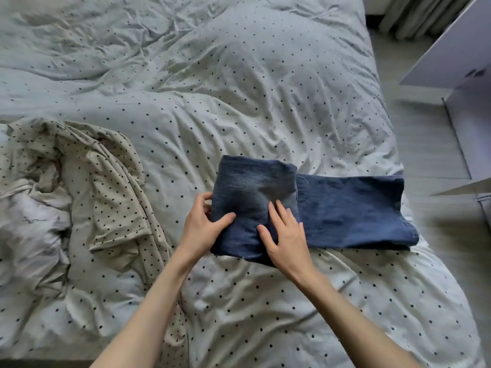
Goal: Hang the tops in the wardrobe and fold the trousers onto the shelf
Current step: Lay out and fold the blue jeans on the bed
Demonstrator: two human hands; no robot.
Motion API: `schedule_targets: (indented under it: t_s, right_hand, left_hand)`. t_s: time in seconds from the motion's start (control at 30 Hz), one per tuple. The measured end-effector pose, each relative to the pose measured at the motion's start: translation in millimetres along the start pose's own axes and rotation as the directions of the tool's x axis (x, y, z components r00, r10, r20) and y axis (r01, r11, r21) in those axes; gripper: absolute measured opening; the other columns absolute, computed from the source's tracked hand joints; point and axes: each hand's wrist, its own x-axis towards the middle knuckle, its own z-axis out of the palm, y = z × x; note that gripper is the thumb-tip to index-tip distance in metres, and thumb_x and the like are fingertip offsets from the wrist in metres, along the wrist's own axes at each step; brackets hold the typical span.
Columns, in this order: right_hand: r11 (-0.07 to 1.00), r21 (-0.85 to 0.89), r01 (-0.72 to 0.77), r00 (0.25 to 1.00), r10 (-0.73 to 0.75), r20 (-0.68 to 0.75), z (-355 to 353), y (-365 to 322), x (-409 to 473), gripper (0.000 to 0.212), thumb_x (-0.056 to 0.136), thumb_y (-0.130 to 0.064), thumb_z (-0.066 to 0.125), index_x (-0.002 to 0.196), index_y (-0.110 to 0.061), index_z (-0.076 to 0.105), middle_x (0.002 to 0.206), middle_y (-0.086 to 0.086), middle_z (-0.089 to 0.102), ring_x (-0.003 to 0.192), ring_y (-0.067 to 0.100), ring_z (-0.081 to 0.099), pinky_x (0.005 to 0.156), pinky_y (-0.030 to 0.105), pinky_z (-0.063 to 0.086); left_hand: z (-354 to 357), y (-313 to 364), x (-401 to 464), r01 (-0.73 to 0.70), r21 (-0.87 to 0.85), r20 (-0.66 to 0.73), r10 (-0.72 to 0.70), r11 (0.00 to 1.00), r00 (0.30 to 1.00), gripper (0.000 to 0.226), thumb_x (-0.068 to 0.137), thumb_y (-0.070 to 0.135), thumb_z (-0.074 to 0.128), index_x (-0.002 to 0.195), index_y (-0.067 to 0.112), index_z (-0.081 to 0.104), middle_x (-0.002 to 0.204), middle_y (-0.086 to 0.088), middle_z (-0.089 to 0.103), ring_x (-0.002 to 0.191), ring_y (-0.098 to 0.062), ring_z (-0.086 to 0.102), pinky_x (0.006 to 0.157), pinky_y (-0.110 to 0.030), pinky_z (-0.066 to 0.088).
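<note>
Dark blue jeans (350, 211) lie partly folded on the dotted duvet (239, 88), with one folded layer stacked on the left end. My left hand (206, 227) grips the left edge of that folded part, thumb on top and fingers curled under the edge. My right hand (284, 235) lies flat on the denim, fingers straight, pressing the fold down. A beige dotted top (111, 187) lies crumpled on the bed to the left.
White wardrobe doors (457, 54) stand open at the right, past a strip of grey floor (425, 155). A marbled white garment or pillow (32, 224) lies at the far left. Curtains (414, 14) hang at the top right.
</note>
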Motion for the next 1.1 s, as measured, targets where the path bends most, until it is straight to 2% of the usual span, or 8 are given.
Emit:
schedule_targets:
  t_s: [0.3,0.47,0.57,0.67,0.8,0.9,0.97,1.1]
  right_hand:
    - [0.980,0.198,0.017,0.981,-0.055,0.187,19.8,-47.6,-2.0,0.057,0.100,-0.042,0.033,0.151,-0.032,0.009,0.159,-0.010,0.006,0.147,0.016,0.002,0.116,0.047,0.003]
    - [0.979,0.201,-0.036,0.995,0.016,0.098,-6.8,-9.2,-2.4,0.038,0.097,-0.021,0.043,0.135,-0.021,0.050,0.129,0.001,0.058,0.117,0.019,0.053,0.096,0.035,0.040]
    - [0.614,0.737,-0.283,0.959,0.182,0.216,-33.0,18.8,-10.8,0.029,0.099,-0.018,0.045,0.121,-0.018,0.063,0.104,0.007,0.070,0.086,0.016,0.065,0.077,0.036,0.050]
    - [0.318,0.870,-0.377,0.921,0.225,0.317,-59.7,55.8,-9.0,0.034,0.102,-0.031,0.037,0.110,-0.017,0.067,0.104,0.006,0.072,0.088,0.019,0.068,0.074,0.034,0.050]
    - [0.217,0.893,-0.394,0.905,0.258,0.337,-96.0,109.8,5.3,0.039,0.102,-0.037,0.031,0.102,-0.017,0.065,0.095,0.000,0.073,0.083,0.010,0.069,0.068,0.029,0.056]
    - [0.533,0.777,-0.334,0.930,0.319,0.181,-105.7,143.4,16.4,0.029,0.102,-0.032,0.037,0.116,-0.020,0.060,0.130,0.006,0.058,0.112,0.013,0.057,0.097,0.029,0.044]
    - [0.784,0.580,-0.222,0.967,0.253,0.028,-101.8,157.2,16.4,0.044,0.100,-0.027,0.042,0.143,-0.017,0.038,0.151,0.001,0.034,0.136,0.011,0.034,0.111,0.024,0.025]
    - [0.986,0.168,0.015,0.999,-0.020,0.029,-74.5,162.1,8.8,0.056,0.099,-0.035,0.041,0.150,-0.025,0.019,0.160,-0.004,0.000,0.146,0.012,-0.004,0.113,0.023,0.009]
  left_hand:
    - [-62.6,33.7,-26.2,-0.022,0.020,0.060,0.020,1.000,0.998,0.033,0.083,0.010,0.069,0.107,0.024,0.051,0.093,-0.004,0.066,0.078,-0.012,0.065,0.059,-0.016,0.049]
    - [1.1,37.8,-30.4,-0.063,0.118,0.136,0.047,0.991,0.990,0.034,0.080,0.006,0.070,0.105,0.015,0.048,0.086,-0.005,0.061,0.073,-0.019,0.058,0.072,-0.034,0.051]
    - [49.3,41.3,-31.3,-0.163,0.186,0.132,0.140,0.969,0.981,0.038,0.077,0.014,0.073,0.104,0.019,0.047,0.083,0.005,0.058,0.072,-0.007,0.056,0.071,-0.017,0.046]
    - [94.9,50.5,-26.6,-0.245,0.223,0.110,0.225,0.944,0.968,0.036,0.079,0.019,0.072,0.108,0.019,0.051,0.086,0.013,0.058,0.078,0.006,0.055,0.073,-0.012,0.045]
    - [161.1,47.8,-18.7,-0.343,0.527,0.362,0.159,0.777,0.918,0.045,0.091,0.022,0.055,0.135,0.026,0.046,0.130,0.010,0.055,0.129,-0.009,0.041,0.110,-0.048,0.027]
    - [191.5,26.2,-15.4,-0.426,0.675,0.584,-0.083,0.603,0.808,0.050,0.097,0.016,0.043,0.145,0.028,0.033,0.154,0.015,0.021,0.145,-0.010,0.003,0.113,-0.057,-0.004]
    - [198.6,17.3,-18.3,-0.376,0.563,0.576,-0.023,0.736,0.817,0.047,0.094,0.000,0.041,0.137,0.018,0.046,0.150,0.007,0.034,0.145,-0.014,0.013,0.116,-0.045,-0.004]
    - [181.1,11.3,-21.8,-0.224,0.438,-0.021,0.259,0.870,0.966,0.036,0.084,-0.013,0.048,0.112,0.004,0.064,0.115,-0.006,0.062,0.114,-0.028,0.056,0.102,-0.020,0.034]
